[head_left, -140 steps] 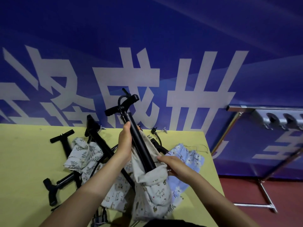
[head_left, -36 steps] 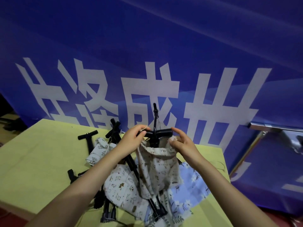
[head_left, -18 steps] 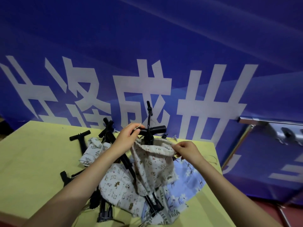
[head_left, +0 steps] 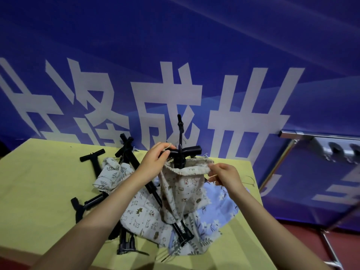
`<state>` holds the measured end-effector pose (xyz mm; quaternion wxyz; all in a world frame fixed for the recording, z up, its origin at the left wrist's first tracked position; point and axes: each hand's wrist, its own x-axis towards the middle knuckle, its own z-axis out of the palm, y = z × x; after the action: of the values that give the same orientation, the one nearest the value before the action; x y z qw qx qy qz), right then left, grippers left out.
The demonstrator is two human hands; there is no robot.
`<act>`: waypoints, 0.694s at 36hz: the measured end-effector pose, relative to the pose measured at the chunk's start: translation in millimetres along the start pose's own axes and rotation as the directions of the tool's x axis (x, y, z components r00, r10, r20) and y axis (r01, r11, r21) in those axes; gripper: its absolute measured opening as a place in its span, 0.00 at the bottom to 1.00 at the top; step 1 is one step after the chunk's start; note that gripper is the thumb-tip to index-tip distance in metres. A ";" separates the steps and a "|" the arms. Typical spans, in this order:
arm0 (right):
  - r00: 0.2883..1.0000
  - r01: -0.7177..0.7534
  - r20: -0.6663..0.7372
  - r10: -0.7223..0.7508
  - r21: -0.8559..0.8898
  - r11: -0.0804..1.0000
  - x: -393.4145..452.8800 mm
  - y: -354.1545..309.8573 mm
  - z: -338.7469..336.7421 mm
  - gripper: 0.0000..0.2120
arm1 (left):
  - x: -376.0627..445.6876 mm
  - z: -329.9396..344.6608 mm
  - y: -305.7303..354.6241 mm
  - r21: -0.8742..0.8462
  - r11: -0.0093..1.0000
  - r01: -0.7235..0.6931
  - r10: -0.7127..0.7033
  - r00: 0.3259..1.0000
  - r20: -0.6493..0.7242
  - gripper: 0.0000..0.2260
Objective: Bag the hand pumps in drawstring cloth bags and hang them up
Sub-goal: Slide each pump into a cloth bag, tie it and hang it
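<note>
Near the middle of the yellow-green table (head_left: 39, 182), a black hand pump (head_left: 180, 152) stands upright inside a beige animal-print drawstring bag (head_left: 182, 190), its T-handle and hose poking out of the bag's mouth. The left hand (head_left: 154, 162), at nine o'clock of the handle, pinches a thin drawstring between thumb and forefinger. The right hand (head_left: 224, 175), at three o'clock of the bag, pinches the gathered rim (the fingers are curled together). Around the bag lie a leaf-print bag (head_left: 111, 174) at nine o'clock, a blue floral bag (head_left: 220, 209) at five o'clock, and other black pumps (head_left: 93, 158). A metal rack (head_left: 319, 147) stands at three o'clock, against a blue banner (head_left: 175, 55).
</note>
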<state>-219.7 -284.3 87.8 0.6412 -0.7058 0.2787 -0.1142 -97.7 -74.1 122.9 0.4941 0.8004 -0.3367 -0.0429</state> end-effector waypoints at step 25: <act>0.962 0.262 0.134 -0.237 -0.219 0.940 -4.8 -70.6 -0.8 0.13 | -14.2 12.3 16.0 -0.115 0.993 0.002 -0.006 0.999 -0.038 0.12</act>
<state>-206.6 -280.9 157.2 0.5471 -0.8114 0.1642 -0.1236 -121.5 -79.8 126.0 0.5455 0.7721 -0.3225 -0.0478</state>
